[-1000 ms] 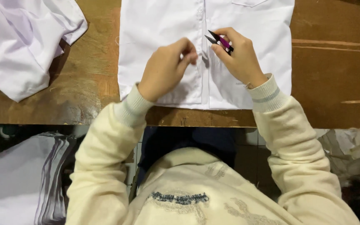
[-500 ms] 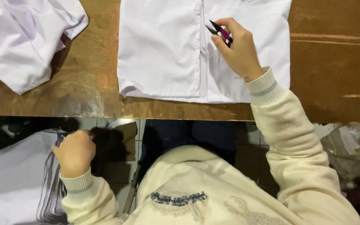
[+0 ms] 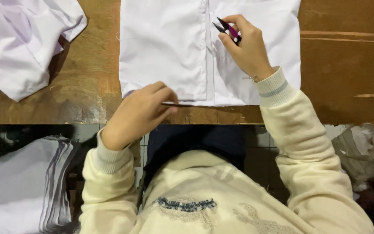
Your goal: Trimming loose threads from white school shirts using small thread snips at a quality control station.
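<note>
Snips over shirt
Your right hand [image 3: 247, 50] grips the snips [image 3: 228, 29] on the shirt [image 3: 165, 47]; left hand [image 3: 137, 113] fingers loosely curled, empty, at its hem.

The folded shirt [image 3: 165, 47] is plain white. The thread snips [image 3: 228, 29] are black with a magenta grip. The desk [image 3: 347, 65] is scuffed brown wood. The sleeve cuff [image 3: 275, 89] is cream with a grey stripe.
</note>
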